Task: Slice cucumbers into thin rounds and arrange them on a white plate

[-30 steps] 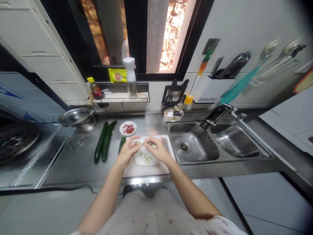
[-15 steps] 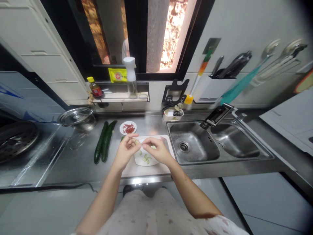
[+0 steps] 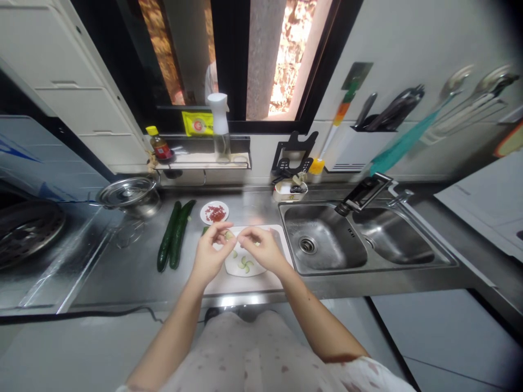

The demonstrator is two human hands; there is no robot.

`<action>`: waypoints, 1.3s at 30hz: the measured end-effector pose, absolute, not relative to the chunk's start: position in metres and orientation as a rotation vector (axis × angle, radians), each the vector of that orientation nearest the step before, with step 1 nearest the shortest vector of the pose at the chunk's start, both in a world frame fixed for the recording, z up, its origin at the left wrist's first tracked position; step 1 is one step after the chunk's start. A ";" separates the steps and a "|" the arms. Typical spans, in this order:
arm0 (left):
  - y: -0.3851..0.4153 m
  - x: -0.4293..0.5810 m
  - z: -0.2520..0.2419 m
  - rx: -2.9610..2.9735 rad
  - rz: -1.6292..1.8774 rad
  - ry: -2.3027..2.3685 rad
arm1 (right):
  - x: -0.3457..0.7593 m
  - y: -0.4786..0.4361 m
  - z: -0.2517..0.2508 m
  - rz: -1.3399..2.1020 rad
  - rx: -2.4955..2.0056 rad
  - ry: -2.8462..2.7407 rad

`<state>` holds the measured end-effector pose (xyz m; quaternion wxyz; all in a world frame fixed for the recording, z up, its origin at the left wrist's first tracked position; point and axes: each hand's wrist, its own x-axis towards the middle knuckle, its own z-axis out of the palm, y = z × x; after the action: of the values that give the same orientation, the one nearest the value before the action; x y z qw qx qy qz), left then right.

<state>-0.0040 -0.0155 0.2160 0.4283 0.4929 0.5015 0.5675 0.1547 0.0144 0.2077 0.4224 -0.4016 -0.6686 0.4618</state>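
Note:
My left hand (image 3: pixel 209 253) is closed around pale green cucumber slices (image 3: pixel 229 236), held between thumb and curled fingers. Facing it, my right hand (image 3: pixel 265 251) is pinched, its fingertips right beside the left thumb; whatever they hold is too small to make out. Both hands hover over a white plate (image 3: pixel 233 271), where several thin cucumber slices (image 3: pixel 245 265) lie fanned in a curved pattern. Under the plate is a white cutting board (image 3: pixel 281 277). Something dark green (image 3: pixel 205 231) peeks out behind my left hand, mostly hidden.
Two whole cucumbers (image 3: pixel 176 237) lie on the steel counter at left, near a small dish of red bits (image 3: pixel 215 213). A lidded pot (image 3: pixel 133 196) stands farther left. To the right is a double sink (image 3: pixel 327 267) with a black faucet (image 3: pixel 362 196). A shelf (image 3: pixel 196 163) holds bottles.
My right fingertips have shifted slightly upward beside the left thumb. My left hand keeps its hold on the cucumber slices, and the slices on the plate look the same.

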 end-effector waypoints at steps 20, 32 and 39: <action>-0.005 -0.010 0.169 1.340 1.330 1.428 | 0.155 0.034 0.164 1.175 -1.118 -1.807; 0.011 -0.021 0.093 1.470 0.973 1.661 | 0.148 0.053 0.111 1.019 -1.441 -2.053; 0.017 -0.021 0.070 1.597 0.634 1.813 | 0.135 0.058 0.081 0.928 -1.630 -2.207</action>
<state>-0.0215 0.0168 0.0698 0.3163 0.6067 0.6884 0.2409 0.1346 0.0580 0.0810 0.1223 -0.5587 -0.7562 0.3179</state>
